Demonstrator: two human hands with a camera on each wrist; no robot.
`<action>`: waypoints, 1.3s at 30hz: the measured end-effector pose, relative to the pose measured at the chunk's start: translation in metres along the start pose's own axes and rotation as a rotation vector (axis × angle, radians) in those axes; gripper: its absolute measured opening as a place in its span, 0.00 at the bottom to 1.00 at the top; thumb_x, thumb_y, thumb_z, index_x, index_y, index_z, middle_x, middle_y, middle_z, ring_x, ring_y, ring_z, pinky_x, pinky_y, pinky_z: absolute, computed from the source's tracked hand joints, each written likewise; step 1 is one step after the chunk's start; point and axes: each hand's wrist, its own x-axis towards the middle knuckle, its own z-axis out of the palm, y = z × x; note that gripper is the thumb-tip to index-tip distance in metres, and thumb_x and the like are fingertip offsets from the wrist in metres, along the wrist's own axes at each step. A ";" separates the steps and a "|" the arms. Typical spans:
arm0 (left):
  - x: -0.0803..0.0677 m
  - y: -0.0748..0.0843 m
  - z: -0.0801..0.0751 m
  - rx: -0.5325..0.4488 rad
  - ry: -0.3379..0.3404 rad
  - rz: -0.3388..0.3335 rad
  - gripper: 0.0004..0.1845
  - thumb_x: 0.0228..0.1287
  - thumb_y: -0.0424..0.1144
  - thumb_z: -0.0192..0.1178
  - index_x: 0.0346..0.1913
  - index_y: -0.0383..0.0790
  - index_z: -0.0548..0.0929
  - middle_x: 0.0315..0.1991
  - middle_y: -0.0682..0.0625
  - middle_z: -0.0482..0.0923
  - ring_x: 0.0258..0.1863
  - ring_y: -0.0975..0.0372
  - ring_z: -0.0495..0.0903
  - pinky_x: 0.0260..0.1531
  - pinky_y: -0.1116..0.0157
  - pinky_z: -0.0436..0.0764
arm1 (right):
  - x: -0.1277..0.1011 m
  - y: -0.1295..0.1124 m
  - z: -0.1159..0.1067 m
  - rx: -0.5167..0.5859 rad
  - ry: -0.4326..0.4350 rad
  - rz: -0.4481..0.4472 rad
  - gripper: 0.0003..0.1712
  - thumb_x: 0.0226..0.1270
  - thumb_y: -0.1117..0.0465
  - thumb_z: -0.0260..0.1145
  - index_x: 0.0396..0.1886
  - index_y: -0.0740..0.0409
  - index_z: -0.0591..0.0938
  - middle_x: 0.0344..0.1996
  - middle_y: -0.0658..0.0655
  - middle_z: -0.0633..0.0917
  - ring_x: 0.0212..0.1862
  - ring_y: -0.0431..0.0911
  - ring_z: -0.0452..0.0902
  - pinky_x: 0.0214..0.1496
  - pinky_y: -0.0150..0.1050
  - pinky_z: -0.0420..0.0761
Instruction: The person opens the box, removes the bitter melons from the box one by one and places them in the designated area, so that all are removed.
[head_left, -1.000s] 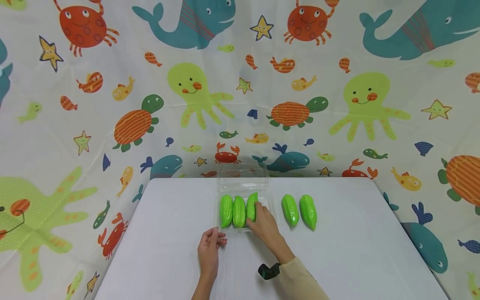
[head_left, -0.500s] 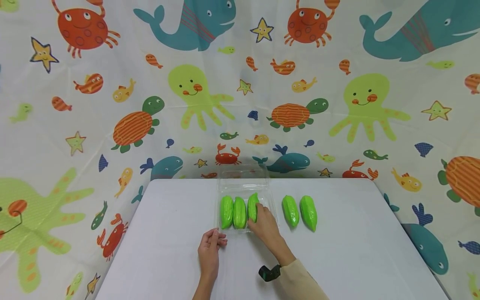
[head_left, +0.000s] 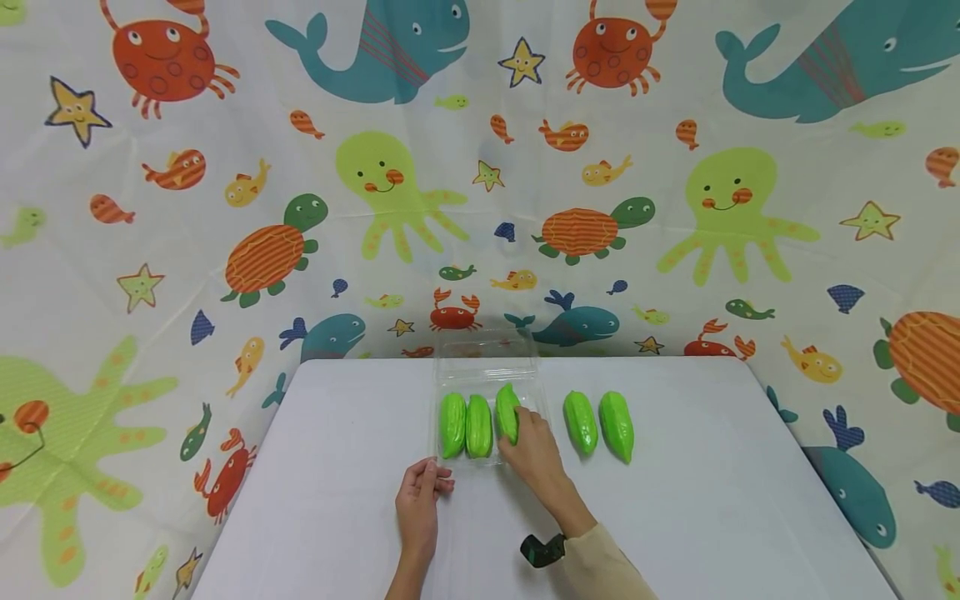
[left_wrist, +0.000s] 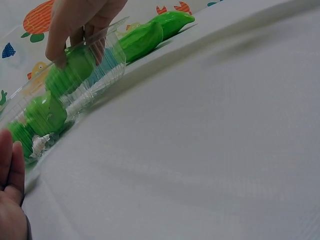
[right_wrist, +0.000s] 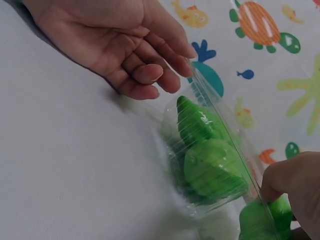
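A clear plastic clamshell box [head_left: 491, 387] lies with its lid raised at the back. Inside, two bright green ridged gourds [head_left: 478, 427] stand side by side at the left. My right hand [head_left: 534, 454] grips a third green gourd [head_left: 507, 411] in the box's right part, its top leaning left. The left wrist view shows that gourd [left_wrist: 72, 72] behind the clear wall, thumb and fingers on it from above. At the front left corner, my left hand [head_left: 420, 496] pinches the rim between thumb and index finger, other fingers loosely curled, as the right wrist view shows.
Two more green gourds [head_left: 617, 425] lie on the white table [head_left: 720, 500] to the right of the box. A patterned cloth [head_left: 525, 133] with sea animals hangs behind and at both sides. A black wrist camera [head_left: 542, 550] sits on the right wrist.
The right hand has shifted slightly rightward, and the gourd it grips has turned so its top leans further left. The left hand keeps its place at the box corner.
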 end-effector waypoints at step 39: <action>-0.002 0.000 0.000 0.032 -0.002 -0.005 0.19 0.76 0.47 0.55 0.54 0.31 0.77 0.33 0.51 0.84 0.29 0.65 0.85 0.37 0.70 0.87 | -0.015 0.006 -0.014 0.041 0.196 -0.095 0.29 0.49 0.65 0.70 0.54 0.72 0.79 0.44 0.69 0.86 0.41 0.54 0.83 0.39 0.46 0.85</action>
